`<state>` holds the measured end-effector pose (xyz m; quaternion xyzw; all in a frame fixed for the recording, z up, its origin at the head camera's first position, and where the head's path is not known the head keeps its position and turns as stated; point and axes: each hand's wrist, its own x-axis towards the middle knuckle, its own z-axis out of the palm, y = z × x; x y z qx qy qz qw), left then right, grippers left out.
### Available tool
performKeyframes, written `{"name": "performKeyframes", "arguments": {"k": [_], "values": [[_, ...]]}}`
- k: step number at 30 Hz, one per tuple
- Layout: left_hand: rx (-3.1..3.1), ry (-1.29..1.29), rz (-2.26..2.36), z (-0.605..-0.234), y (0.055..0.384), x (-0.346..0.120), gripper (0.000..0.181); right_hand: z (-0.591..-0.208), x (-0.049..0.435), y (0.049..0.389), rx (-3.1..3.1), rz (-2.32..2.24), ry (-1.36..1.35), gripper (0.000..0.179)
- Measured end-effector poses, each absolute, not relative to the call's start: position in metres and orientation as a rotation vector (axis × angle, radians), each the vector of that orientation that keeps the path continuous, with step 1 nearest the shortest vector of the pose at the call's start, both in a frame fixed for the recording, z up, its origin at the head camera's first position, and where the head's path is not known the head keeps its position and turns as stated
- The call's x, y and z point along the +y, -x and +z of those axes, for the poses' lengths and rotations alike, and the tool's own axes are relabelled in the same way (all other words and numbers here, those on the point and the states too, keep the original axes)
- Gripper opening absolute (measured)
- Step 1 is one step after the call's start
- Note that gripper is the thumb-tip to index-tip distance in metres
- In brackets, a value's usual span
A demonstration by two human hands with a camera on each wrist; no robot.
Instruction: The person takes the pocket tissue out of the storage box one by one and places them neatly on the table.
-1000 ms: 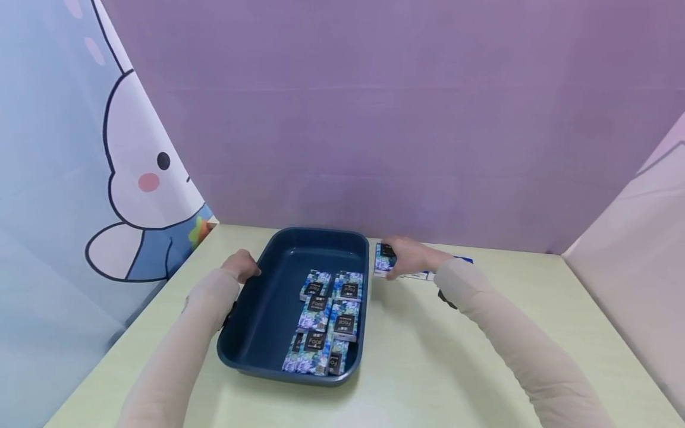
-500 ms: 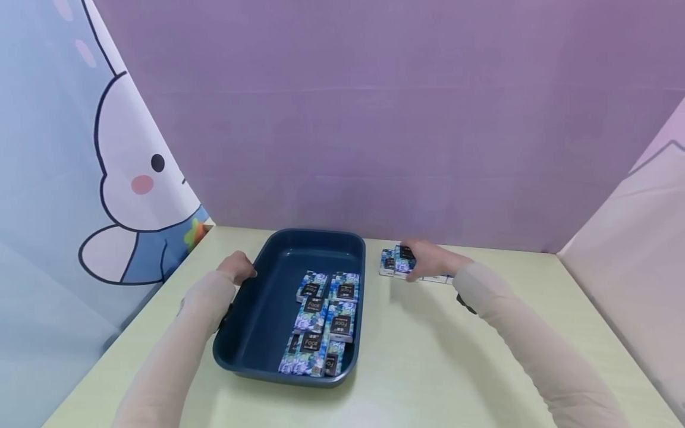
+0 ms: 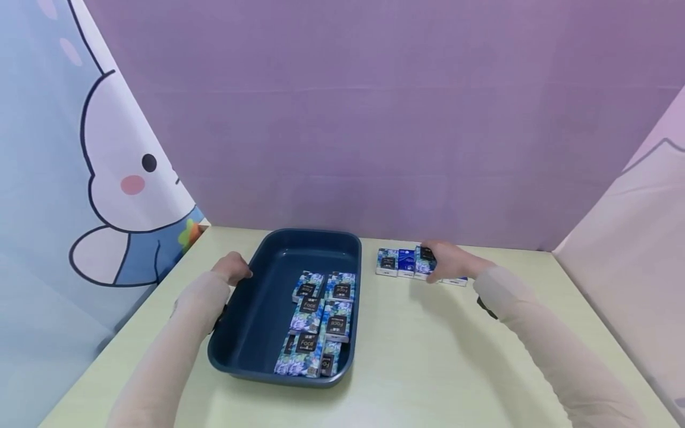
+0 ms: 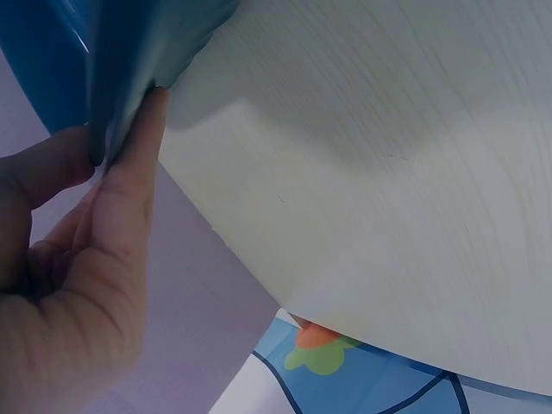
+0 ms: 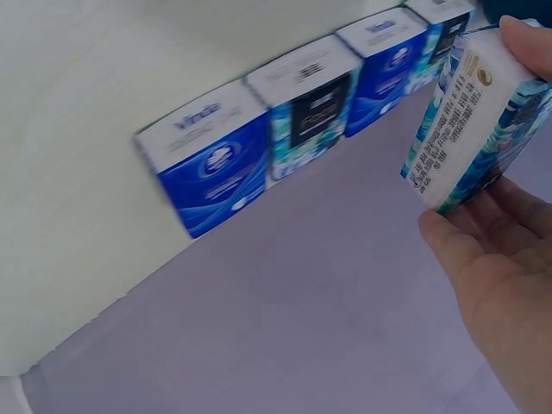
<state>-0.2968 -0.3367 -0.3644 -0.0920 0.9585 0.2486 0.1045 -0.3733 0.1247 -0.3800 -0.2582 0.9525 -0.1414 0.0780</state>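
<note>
My left hand (image 3: 232, 268) pinches the left rim of a dark blue tray (image 3: 257, 333), with thumb and fingers on either side of the rim in the left wrist view. Floral tissue packs (image 3: 336, 321) with black labels lie along the tray's right side, some overlapping. A similar floral tissue pack (image 5: 466, 121) is gripped between thumb and fingers of my right hand (image 3: 452, 261), tilted over a row on the table. That row alternates floral and blue: a floral pack (image 3: 387, 261), a blue pack (image 3: 406, 260), then another floral pack (image 5: 312, 108) and blue pack (image 5: 211, 168), partly hidden by the hand in the head view.
The pale wood-grain table (image 3: 417, 362) meets a purple backdrop (image 3: 374, 119) just behind the tray and the row. A cartoon-printed sheet (image 3: 128, 178) stands on the left and a pale sheet (image 3: 642, 249) on the right.
My right hand has moved right along the row with its floral pack, uncovering the floral and blue packs at the row's left end. The left hand keeps its grip on the rim.
</note>
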Motion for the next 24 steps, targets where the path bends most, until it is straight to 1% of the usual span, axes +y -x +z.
{"name": "performKeyframes", "arguments": {"k": [11, 24], "values": [[2.832, 0.253, 0.712, -0.365, 0.297, -0.338, 0.038, -0.386, 0.15, 0.375, 2.862, -0.441, 0.749, 0.082], [2.838, 0.248, 0.737, -0.361, 0.293, -0.337, 0.039, -0.392, 0.188, 0.378, 2.894, -0.436, 0.698, 0.083]]}}
